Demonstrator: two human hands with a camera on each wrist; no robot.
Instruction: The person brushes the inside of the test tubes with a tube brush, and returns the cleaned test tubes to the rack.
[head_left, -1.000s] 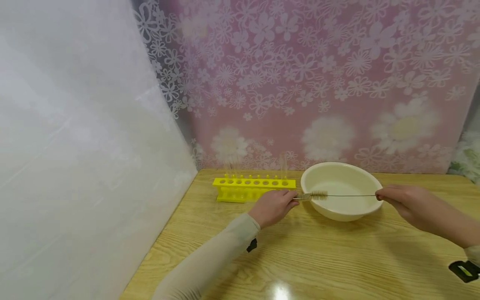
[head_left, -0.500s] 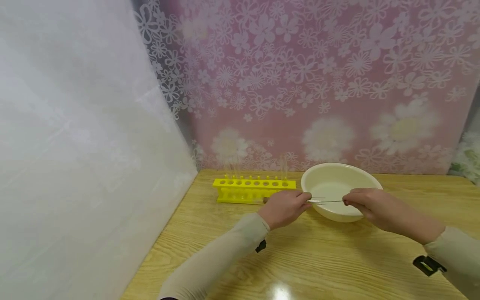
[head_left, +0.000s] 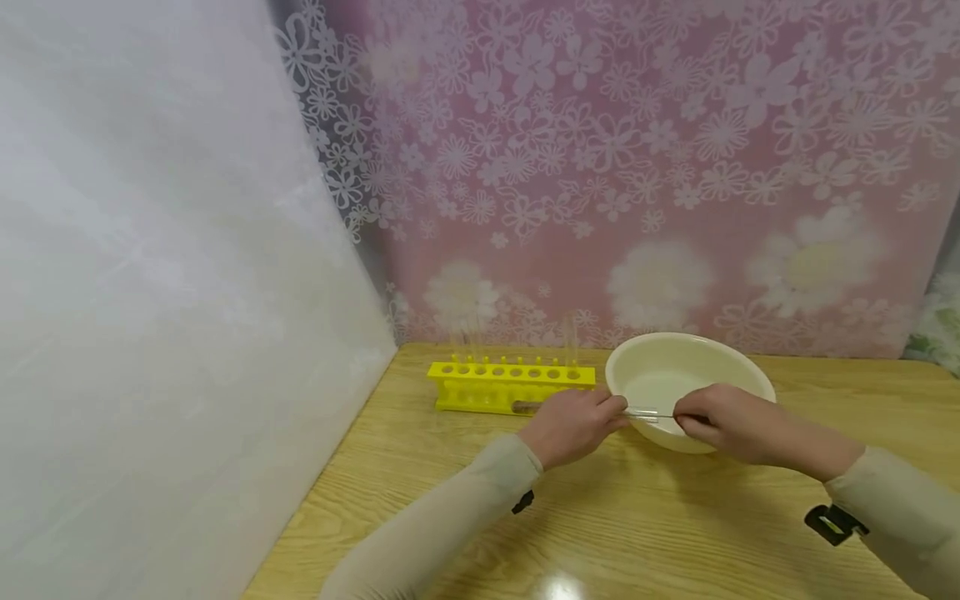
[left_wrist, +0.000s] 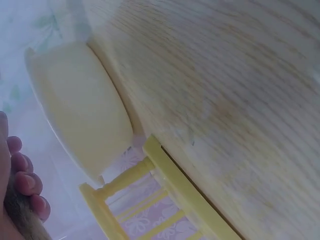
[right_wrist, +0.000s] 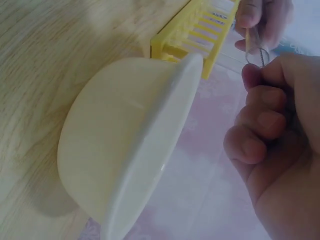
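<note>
In the head view my left hand (head_left: 573, 425) grips a clear glass test tube (head_left: 645, 412), held nearly level before the rack and the basin's left rim. A test tube brush lies inside it; its brownish bristles (head_left: 523, 407) show left of my fist, and also as a grey-brown bristle head (left_wrist: 22, 215) in the left wrist view. My right hand (head_left: 731, 425) pinches the brush's thin wire close to the tube's mouth, above the basin. The right wrist view shows the twisted wire (right_wrist: 262, 59) entering the round glass opening. My left fingers hide the tube's middle.
A yellow test tube rack (head_left: 510, 372) stands behind my left hand, with several clear tubes upright in it. Right of it a cream basin (head_left: 690, 337) sits on the wood-grain table (head_left: 637, 533). A floral curtain (head_left: 600, 167) hangs behind; a white sheet (head_left: 187, 292) slopes at the left.
My right hand has moved left, toward the left hand. The brush has slid into the tube: its bristles went from the mouth to beyond my left fist. The left hand shifted slightly right.
</note>
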